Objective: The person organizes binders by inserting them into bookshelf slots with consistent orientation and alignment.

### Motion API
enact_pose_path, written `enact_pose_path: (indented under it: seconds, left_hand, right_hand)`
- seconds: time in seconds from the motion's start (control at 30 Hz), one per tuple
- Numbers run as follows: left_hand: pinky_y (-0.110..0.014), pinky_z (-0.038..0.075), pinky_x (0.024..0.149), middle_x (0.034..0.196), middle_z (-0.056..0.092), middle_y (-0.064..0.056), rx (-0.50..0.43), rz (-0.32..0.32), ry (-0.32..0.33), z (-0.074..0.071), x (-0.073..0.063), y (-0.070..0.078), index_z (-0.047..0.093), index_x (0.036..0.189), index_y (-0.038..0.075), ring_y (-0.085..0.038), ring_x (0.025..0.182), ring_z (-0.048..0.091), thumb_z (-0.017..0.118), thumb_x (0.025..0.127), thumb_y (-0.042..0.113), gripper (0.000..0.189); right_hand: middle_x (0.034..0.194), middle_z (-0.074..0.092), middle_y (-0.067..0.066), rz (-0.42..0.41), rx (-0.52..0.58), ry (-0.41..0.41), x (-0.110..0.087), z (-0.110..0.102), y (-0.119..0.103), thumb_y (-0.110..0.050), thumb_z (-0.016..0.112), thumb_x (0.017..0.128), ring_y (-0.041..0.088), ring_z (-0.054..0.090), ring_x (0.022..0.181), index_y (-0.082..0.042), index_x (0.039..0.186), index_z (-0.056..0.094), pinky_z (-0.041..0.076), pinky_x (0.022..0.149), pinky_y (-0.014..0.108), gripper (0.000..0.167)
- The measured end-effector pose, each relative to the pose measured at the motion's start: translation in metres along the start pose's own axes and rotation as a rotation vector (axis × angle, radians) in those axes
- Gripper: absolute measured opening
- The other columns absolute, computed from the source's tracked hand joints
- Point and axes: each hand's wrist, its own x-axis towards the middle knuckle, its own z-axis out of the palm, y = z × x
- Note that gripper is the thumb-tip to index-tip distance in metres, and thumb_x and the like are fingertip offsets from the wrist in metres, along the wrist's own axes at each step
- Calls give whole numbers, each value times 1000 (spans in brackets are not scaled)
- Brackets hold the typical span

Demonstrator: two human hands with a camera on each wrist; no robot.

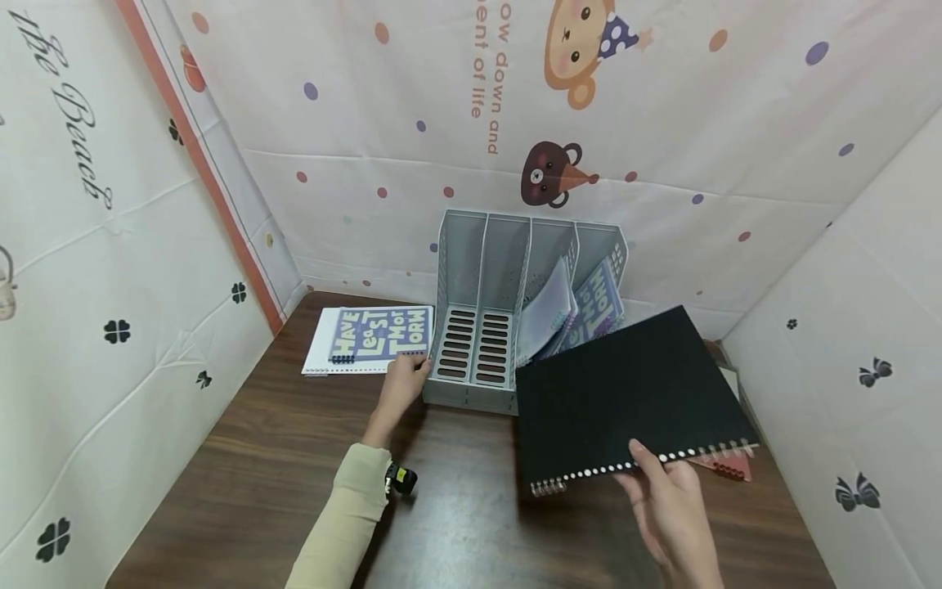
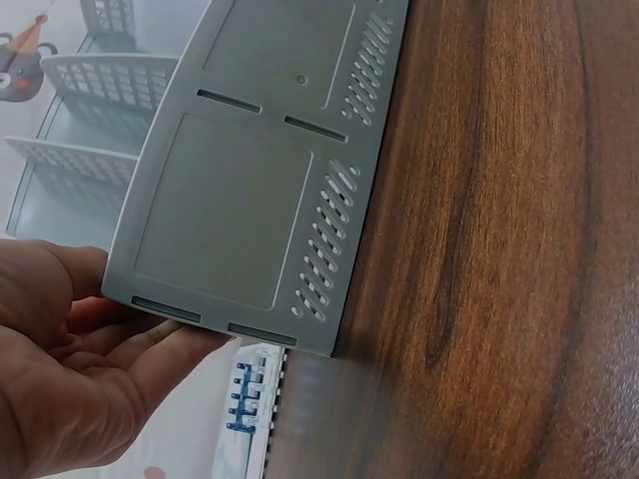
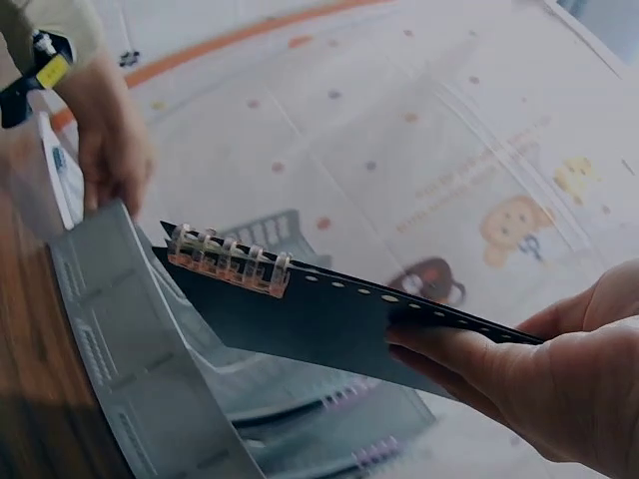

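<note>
A grey file organizer (image 1: 471, 397) with upright dividers stands against the back wall. My left hand (image 1: 401, 386) grips its front left corner, thumb on one side and fingers on the other in the left wrist view. A large black loose-ring notebook (image 1: 625, 393) is held in my right hand (image 1: 671, 501), pinched by its punched edge between thumb and fingers. It is tilted over the table at the organizer's right front, covering part of that side. Clear rings (image 3: 230, 261) sit at the ends of its edge. Notebooks with pale purple (image 1: 543, 315) and blue lettered (image 1: 598, 307) covers lean in the right compartments.
Left of the organizer, a blue lettered notebook (image 1: 379, 334) lies on a larger white one (image 1: 315, 348) on the brown wooden table (image 1: 456, 507). Partly hidden behind the black notebook lies a red ringed item (image 1: 733, 468). Printed cloth walls (image 1: 353, 221) enclose the table.
</note>
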Motion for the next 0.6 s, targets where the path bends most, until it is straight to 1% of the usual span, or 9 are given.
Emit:
enact_pose_path:
  seconds: [0.13,0.23,0.33,0.4,0.5,0.6]
  left_hand:
    - [-28,29,52,53,34,4,7,-1,8,0,0,0,50,64,11,-12,51,32,58,103,13,39]
    - [-28,28,52,53,32,3,7,8,18,0,-1,0,45,62,13,-13,51,32,59,102,11,42]
    - [-28,28,52,53,31,4,8,22,25,1,-1,1,41,61,14,-13,51,31,59,101,10,45]
    - [-27,28,53,53,31,4,12,29,26,1,-1,1,39,60,14,-13,51,31,60,101,10,46]
    - [-28,28,53,53,32,4,23,32,33,0,-1,2,39,59,15,-13,52,33,60,100,9,47]
    - [-28,29,53,53,33,4,30,25,37,0,-1,2,40,59,15,-13,53,34,61,100,9,47]
  right_hand:
    - [129,64,1,-10,-84,-17,11,16,4,-9,45,109,13,64,119,0,141,36,52,93,30,35]
    - [131,62,-1,8,-119,-13,20,27,7,-12,45,109,11,62,122,4,145,30,51,96,30,43]
    - [130,62,-3,39,-138,8,28,36,10,-13,45,109,10,61,121,8,147,28,51,96,29,46]
    - [129,62,-4,70,-158,21,33,40,11,-15,44,110,8,60,121,8,148,28,51,97,27,48]
    - [132,59,-3,115,-184,36,41,47,14,-16,42,110,6,58,123,6,150,29,49,99,26,47]
    - [137,54,2,135,-201,41,51,54,17,-15,39,111,7,57,124,3,151,31,49,99,25,45]
